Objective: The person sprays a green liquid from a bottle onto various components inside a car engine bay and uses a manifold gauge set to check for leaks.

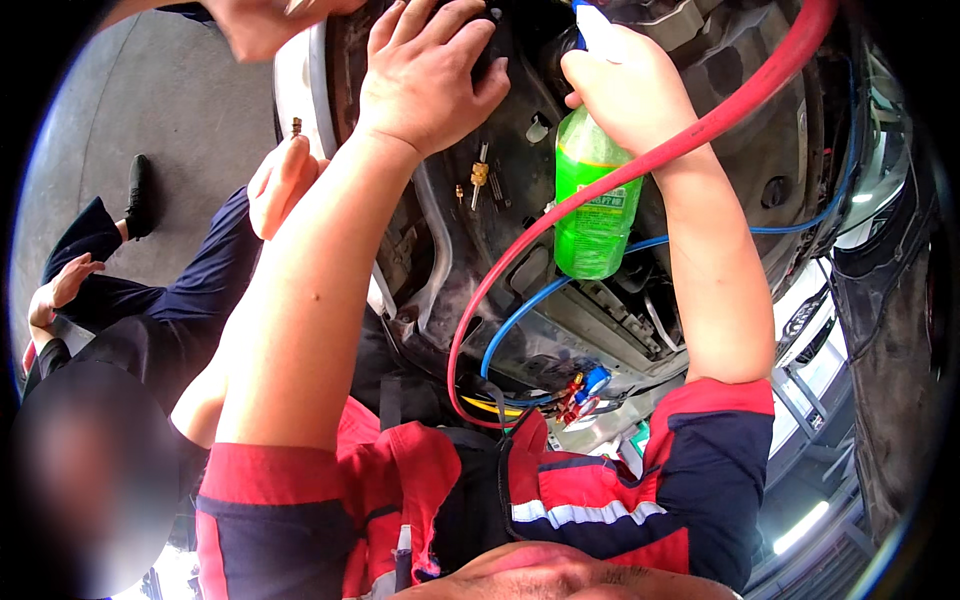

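My right hand (630, 85) is wrapped around the neck of a spray bottle (592, 225) filled with bright green liquid. Part of its white and blue trigger head shows above my fingers at the upper edge. My left hand (425, 80) lies palm down with the fingers apart over the dark car engine bay, some fingertips reaching the picture's top edge. Below it, a brass fitting (480, 175) sits on the dark panel. A red hose (600, 185) crosses in front of the bottle and my right forearm.
A blue hose (530, 305) runs behind the bottle. Gauges with red and blue knobs (583, 393) lie near my chest. At left, a co-worker's hand (280, 185) pinches a small brass fitting (296, 127). Another person's hand (262, 25) shows at the top left.
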Available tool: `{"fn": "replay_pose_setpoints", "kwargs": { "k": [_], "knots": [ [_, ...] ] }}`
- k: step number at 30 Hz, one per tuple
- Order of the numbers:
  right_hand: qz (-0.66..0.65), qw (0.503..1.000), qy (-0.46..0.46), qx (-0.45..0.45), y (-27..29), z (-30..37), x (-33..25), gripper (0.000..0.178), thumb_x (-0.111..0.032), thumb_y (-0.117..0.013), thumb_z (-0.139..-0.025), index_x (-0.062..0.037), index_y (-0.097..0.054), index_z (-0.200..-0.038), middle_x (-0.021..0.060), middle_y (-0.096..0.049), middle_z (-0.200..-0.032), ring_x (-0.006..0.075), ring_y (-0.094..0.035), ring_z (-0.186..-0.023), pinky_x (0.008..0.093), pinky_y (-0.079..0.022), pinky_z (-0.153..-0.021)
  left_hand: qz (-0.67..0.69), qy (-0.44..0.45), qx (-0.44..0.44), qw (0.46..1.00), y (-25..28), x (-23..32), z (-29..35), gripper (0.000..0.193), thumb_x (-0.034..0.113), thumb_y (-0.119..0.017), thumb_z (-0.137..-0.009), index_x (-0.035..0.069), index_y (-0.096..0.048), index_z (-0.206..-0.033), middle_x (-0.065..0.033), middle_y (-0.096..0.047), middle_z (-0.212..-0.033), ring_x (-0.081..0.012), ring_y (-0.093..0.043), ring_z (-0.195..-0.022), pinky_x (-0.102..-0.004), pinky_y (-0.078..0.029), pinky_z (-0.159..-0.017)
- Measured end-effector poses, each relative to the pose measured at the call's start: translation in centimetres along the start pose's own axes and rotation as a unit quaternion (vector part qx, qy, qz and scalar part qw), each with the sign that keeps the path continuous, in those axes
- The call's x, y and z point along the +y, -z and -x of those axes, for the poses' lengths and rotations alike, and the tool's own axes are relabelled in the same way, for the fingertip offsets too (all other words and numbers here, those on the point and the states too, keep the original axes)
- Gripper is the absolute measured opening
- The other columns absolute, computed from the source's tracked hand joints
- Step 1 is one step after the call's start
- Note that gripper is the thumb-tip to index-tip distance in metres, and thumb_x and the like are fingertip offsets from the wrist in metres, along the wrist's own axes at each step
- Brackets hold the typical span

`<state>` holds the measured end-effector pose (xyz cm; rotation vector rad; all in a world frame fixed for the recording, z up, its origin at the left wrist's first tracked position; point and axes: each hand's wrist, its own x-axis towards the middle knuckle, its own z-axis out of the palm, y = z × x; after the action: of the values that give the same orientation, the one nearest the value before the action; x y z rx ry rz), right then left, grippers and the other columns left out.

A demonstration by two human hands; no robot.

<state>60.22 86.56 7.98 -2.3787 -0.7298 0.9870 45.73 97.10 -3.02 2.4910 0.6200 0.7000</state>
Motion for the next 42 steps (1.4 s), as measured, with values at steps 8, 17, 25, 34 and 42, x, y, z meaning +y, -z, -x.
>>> {"fn": "replay_pose_setpoints", "kwargs": {
  "k": [8,17,25,34,42],
  "knots": [
    [0.025,0.999,-0.025,0.016,-0.1,-1.5,0.2,0.021,-0.018,-0.06,-0.086,0.0011,-0.062,-0.095,0.0059,-0.065,-0.08,0.0162,-0.067,-0.071,0.0346,-0.054,-0.069,0.003,0.012,-0.031,0.999,0.4,0.0,0.0,0.042,0.035,-0.07,-0.081,0.011,-0.067,-0.115,-0.0072,-0.059,-0.133,-0.0317,-0.043,-0.139,-0.0505,-0.031,-0.116],
    [0.032,0.999,0.003,0.029,-0.1,-2.0,0.7,0.026,-0.018,-0.061,-0.084,0.0062,-0.063,-0.091,0.016,-0.068,-0.072,0.0247,-0.069,-0.067,0.0384,-0.055,-0.069,0.012,0.016,-0.032,0.999,0.3,0.0,0.0,0.042,0.034,-0.071,-0.081,0.01,-0.068,-0.115,-0.0071,-0.06,-0.133,-0.032,-0.043,-0.139,-0.0509,-0.031,-0.116],
    [0.0,1.0,0.021,0.017,1.5,0.2,0.9,0.038,-0.009,-0.058,-0.088,0.0058,-0.061,-0.123,0.0086,-0.068,-0.094,0.0145,-0.066,-0.069,0.0306,-0.055,-0.071,-0.041,0.02,-0.004,0.999,-0.5,0.5,0.4,0.035,0.037,-0.068,-0.086,0.017,-0.07,-0.115,0.0009,-0.061,-0.135,-0.0237,-0.041,-0.143,-0.048,-0.03,-0.118],
    [0.009,1.0,-0.001,0.004,1.5,-0.5,-0.3,0.023,-0.015,-0.061,-0.086,0.0034,-0.064,-0.098,0.0074,-0.066,-0.083,0.0161,-0.067,-0.07,0.0321,-0.054,-0.07,0.005,0.012,-0.028,1.0,0.5,0.2,-0.1,0.042,0.032,-0.071,-0.079,0.01,-0.069,-0.115,-0.007,-0.062,-0.131,-0.0319,-0.044,-0.139,-0.0511,-0.032,-0.116],
    [0.067,0.997,0.039,-0.006,1.9,-0.8,-2.8,0.043,-0.011,-0.056,-0.089,0.0087,-0.056,-0.128,0.0148,-0.063,-0.084,0.0213,-0.067,-0.066,0.0341,-0.055,-0.061,0.008,0.018,-0.027,0.999,0.4,0.1,0.0,0.041,0.032,-0.072,-0.08,0.01,-0.068,-0.115,-0.0075,-0.061,-0.131,-0.0327,-0.045,-0.138,-0.0517,-0.032,-0.115]
  ]
}}
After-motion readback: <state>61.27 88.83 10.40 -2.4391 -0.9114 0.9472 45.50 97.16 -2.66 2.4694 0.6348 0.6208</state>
